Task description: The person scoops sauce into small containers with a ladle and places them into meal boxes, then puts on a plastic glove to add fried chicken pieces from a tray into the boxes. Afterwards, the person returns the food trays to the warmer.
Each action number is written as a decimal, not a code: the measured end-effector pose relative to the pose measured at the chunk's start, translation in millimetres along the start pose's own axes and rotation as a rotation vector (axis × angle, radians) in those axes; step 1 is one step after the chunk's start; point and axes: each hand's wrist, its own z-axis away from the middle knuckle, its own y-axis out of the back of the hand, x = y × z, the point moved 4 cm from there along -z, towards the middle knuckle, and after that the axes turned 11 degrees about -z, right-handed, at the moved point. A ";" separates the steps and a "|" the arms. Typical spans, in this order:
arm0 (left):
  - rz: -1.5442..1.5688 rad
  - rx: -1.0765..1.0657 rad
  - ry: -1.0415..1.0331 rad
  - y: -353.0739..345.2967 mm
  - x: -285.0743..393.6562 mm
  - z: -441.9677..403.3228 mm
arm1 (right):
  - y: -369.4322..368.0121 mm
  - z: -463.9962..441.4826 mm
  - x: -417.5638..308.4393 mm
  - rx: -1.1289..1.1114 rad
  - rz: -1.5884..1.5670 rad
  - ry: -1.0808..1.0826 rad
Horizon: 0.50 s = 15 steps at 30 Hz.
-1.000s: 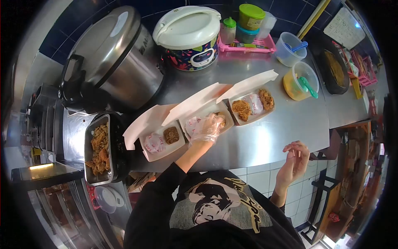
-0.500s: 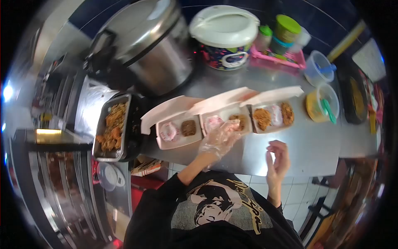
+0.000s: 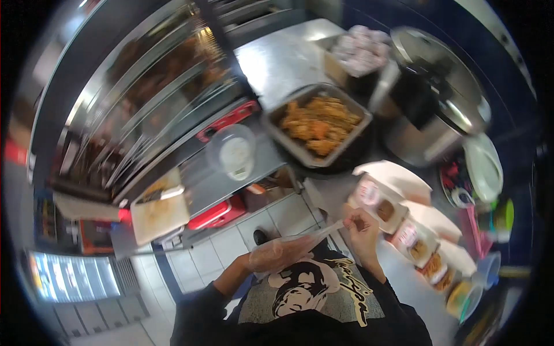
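Observation:
A loose clear plastic glove covers my left hand (image 3: 280, 254), which is in front of my shirt with its fingers stretched out towards the right. My bare right hand (image 3: 362, 230) pinches the drawn-out fingertip end of that glove (image 3: 330, 229). Just beyond my right hand, three open cardboard boxes (image 3: 398, 218) stand in a row on the steel counter (image 3: 398, 277). The nearest one holds a wrapped round bundle (image 3: 368, 192) and a brown piece (image 3: 385, 211). Fried pieces (image 3: 441, 272) lie in the farthest box.
A metal tray of fried food (image 3: 320, 124) is beyond the boxes, near a large steel cooker (image 3: 444, 104) and wrapped bundles (image 3: 362, 51). On the left are a round white scale (image 3: 236, 154), a cutting board (image 3: 160, 216) and a glass display cabinet (image 3: 156, 86).
The view has swung to the left. My left hand has left the middle box and come back to my body. My right hand has closed on the glove's end, stretching it.

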 end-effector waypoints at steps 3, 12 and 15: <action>0.120 0.189 -0.142 34.8 -33.4 100.0 | -69.7 -26.0 -1.4 -0.018 0.053 0.103; 0.369 0.800 -0.746 124.4 -30.0 295.6 | -382.0 -60.4 108.2 -0.755 0.165 0.248; 0.553 1.018 -0.854 173.4 -59.6 362.2 | -497.6 -52.7 155.8 -0.910 0.714 0.581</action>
